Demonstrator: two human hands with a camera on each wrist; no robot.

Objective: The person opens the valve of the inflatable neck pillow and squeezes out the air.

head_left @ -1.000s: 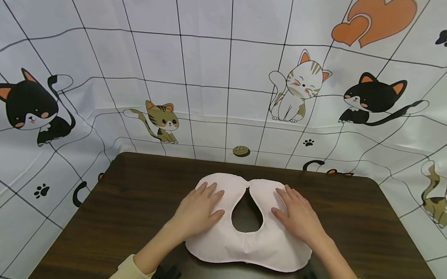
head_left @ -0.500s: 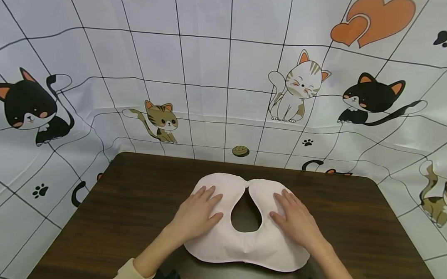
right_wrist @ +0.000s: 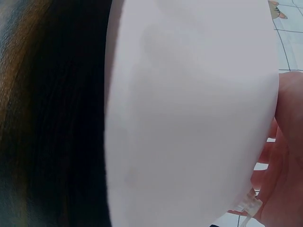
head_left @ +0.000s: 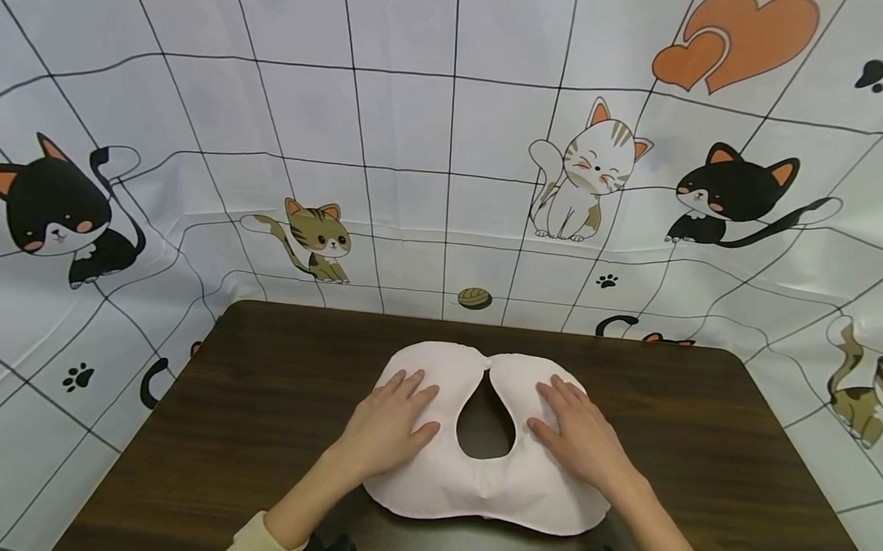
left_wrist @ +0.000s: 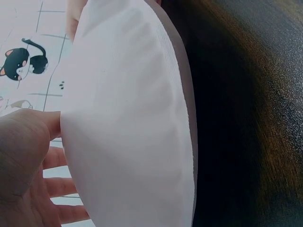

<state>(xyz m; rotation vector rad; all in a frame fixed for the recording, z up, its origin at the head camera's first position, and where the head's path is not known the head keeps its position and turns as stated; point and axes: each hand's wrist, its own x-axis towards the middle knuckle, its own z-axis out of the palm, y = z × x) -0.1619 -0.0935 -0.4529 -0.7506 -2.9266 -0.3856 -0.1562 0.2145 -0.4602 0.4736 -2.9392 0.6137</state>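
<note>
A pale pink, U-shaped neck pillow (head_left: 484, 489) lies on the dark wooden table, its two ends meeting at the far side around a teardrop hole. On its left lobe rests my left hand (head_left: 386, 425), fingers spread and nearly straight. My right hand (head_left: 582, 438) lies likewise on the right lobe. In the left wrist view the pillow (left_wrist: 128, 118) bulges in front of the thumb and fingers of the left hand (left_wrist: 23, 156). Beside the right hand (right_wrist: 286, 156), the right wrist view shows a small clear plastic piece, perhaps a valve (right_wrist: 249, 203), at the pillow's edge (right_wrist: 189, 118).
The dark brown table (head_left: 275, 367) has rounded far corners. Behind and beside it hangs a white sheet (head_left: 419, 118) with a black grid and cartoon cats. Black straps (head_left: 328, 550) show under the wrists.
Both hands have slid slightly nearer over the pillow, and the right one a little towards the middle as well. The pillow has barely moved.
</note>
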